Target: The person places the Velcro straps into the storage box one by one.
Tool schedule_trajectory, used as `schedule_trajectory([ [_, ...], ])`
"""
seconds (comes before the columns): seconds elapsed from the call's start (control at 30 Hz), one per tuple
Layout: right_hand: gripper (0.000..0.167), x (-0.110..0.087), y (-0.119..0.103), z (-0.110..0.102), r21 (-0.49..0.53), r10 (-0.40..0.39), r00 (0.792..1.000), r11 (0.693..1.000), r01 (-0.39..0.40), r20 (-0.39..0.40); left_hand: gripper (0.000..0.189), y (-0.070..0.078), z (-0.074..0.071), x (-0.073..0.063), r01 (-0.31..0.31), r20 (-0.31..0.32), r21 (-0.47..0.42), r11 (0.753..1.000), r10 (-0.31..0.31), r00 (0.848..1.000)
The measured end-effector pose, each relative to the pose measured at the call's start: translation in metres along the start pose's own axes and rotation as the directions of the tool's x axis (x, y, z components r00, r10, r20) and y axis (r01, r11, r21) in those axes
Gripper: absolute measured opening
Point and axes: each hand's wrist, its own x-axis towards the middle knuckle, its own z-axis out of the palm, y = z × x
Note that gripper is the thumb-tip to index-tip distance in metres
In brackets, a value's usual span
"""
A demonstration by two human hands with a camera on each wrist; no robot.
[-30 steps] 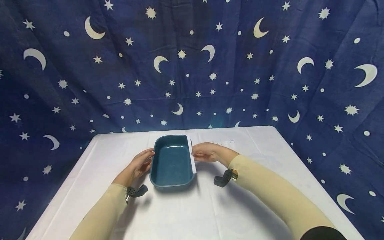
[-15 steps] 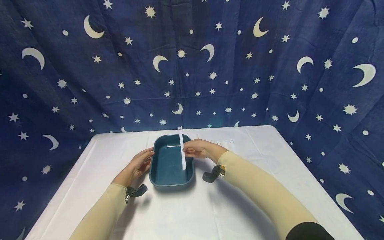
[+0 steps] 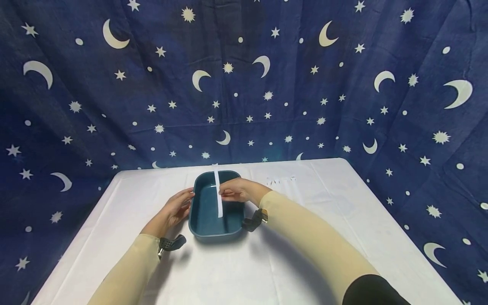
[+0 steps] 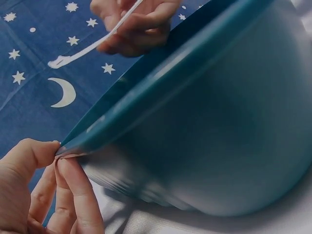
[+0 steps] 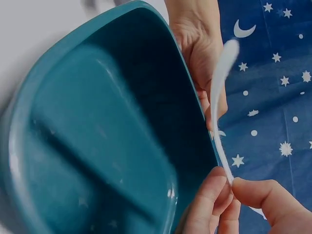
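A teal rectangular plastic basin with rounded corners stands on the table. At its left side my left hand pinches the rim between thumb and fingers, seen closely in the left wrist view. Over the basin's opening, my right hand pinches a thin, flexible white strip near its middle. The strip bends in the right wrist view, its free end raised and soft-looking. Its other end is mostly hidden by the fingers there. The strip's exact kind cannot be told.
White strips with small dark marks lie on the white-covered table toward the back right. A dark blue curtain printed with moons and stars hangs behind the table's far edge.
My right hand has carried the white strip leftward, from the basin's right rim to over the middle of its opening. The left hand stays at the left rim.
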Motion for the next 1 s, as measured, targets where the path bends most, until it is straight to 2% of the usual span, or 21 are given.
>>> schedule_trajectory([
  [0.13, 0.012, 0.003, -0.001, 0.009, 0.003, 0.01, 1.0, 1.0, -0.01, 0.018, 0.057, 0.0, 0.0, -0.002, -0.007, -0.005, 0.02, 1.0, 0.007, 1.0],
  [0.3, 0.01, 0.009, -0.002, 0.018, -0.019, 0.014, 0.998, 1.0, -0.012, 0.059, 0.057, 0.0, 0.0, -0.005, -0.037, 0.011, -0.011, 0.999, 0.037, 0.999],
  [0.4, 0.01, 0.013, 0.0, 0.019, -0.021, 0.016, 0.999, 1.0, -0.015, 0.042, 0.058, 0.001, 0.0, -0.005, -0.048, 0.018, -0.022, 0.999, 0.048, 0.999],
  [0.63, 0.013, 0.022, 0.007, 0.016, 0.003, 0.057, 0.998, 0.998, -0.057, 0.013, 0.059, -0.002, 0.0, 0.002, -0.018, -0.001, -0.002, 1.0, 0.018, 1.0],
  [0.7, 0.01, 0.027, 0.011, 0.015, -0.013, 0.033, 0.999, 0.999, -0.033, -0.01, 0.059, -0.004, 0.001, 0.003, -0.018, 0.0, -0.003, 1.0, 0.018, 1.0],
  [0.83, 0.009, 0.023, 0.012, 0.018, -0.039, 0.032, 0.999, 0.999, -0.033, -0.026, 0.057, -0.006, 0.001, 0.003, -0.028, -0.002, -0.015, 1.0, 0.028, 1.0],
  [0.97, 0.012, 0.04, 0.017, 0.017, -0.056, 0.055, 0.997, 0.997, -0.058, -0.058, 0.057, -0.005, 0.001, 0.004, -0.025, -0.003, -0.026, 0.999, 0.024, 1.0],
  [1.0, 0.013, 0.059, 0.022, 0.014, -0.051, 0.063, 0.996, 0.997, -0.066, -0.059, 0.056, -0.005, 0.001, 0.004, -0.023, -0.006, -0.026, 0.999, 0.023, 1.0],
])
